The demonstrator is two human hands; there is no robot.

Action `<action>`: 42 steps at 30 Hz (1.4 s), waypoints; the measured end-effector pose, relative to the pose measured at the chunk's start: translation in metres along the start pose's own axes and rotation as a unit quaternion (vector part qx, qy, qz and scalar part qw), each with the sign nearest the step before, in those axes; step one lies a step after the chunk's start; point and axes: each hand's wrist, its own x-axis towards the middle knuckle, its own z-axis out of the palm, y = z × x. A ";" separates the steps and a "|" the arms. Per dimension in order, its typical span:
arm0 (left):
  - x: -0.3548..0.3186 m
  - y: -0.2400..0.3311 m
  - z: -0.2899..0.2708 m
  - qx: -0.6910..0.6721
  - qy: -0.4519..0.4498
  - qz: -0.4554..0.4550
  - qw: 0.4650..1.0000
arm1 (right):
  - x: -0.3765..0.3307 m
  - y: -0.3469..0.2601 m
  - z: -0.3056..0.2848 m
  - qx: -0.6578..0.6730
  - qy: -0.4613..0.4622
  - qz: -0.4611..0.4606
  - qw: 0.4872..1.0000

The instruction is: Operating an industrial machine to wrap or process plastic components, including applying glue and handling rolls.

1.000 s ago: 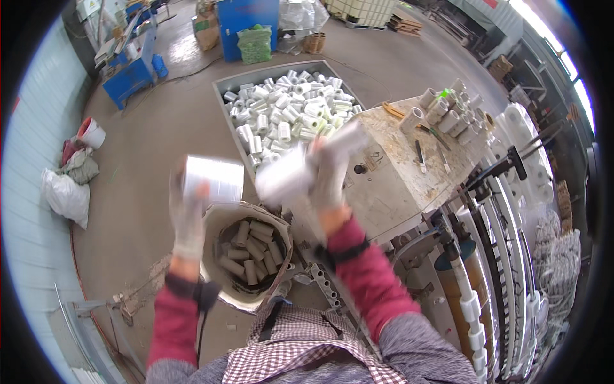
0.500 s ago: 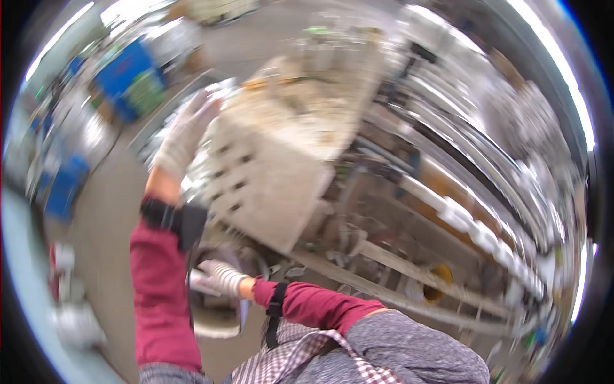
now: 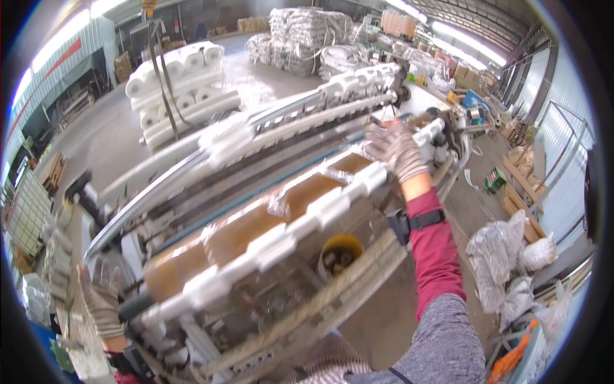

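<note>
My left hand (image 3: 100, 301), in a pale work glove, is at the lower left with its fingers spread. It is beside the dark end (image 3: 134, 306) of a long roller on a machine. My right hand (image 3: 398, 150), gloved too, reaches over the machine's right part with its fingers stretched out and somewhat blurred; I see nothing held in it. Between my hands runs a long brown roll (image 3: 240, 233) with strips of clear film on it. A white segmented roller (image 3: 272, 243) lies along its near side. Whether my right fingers touch the machine I cannot tell.
A yellow bucket (image 3: 341, 254) stands under the machine, behind a worn front beam (image 3: 320, 294). Stacked white film rolls (image 3: 182, 70) and grey bales (image 3: 300, 38) stand farther back. Plastic bags (image 3: 495, 253) and wooden planks (image 3: 521, 185) lie at the right.
My view has swung right, from a perforated box-shaped housing to the long roller machine. My hands have moved apart, the left to the machine's left end, the right to its right part.
</note>
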 end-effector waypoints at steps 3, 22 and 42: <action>0.059 -0.011 -0.019 0.007 0.053 0.092 0.994 | 0.141 -0.058 -0.067 -0.026 0.174 -0.024 0.984; 0.052 0.013 0.000 0.148 0.231 0.235 0.932 | 0.615 -0.042 -0.223 -0.155 0.221 0.046 0.962; 0.026 -0.002 0.034 -0.031 -0.099 0.064 0.993 | 0.055 0.256 0.189 0.173 -0.356 0.209 0.894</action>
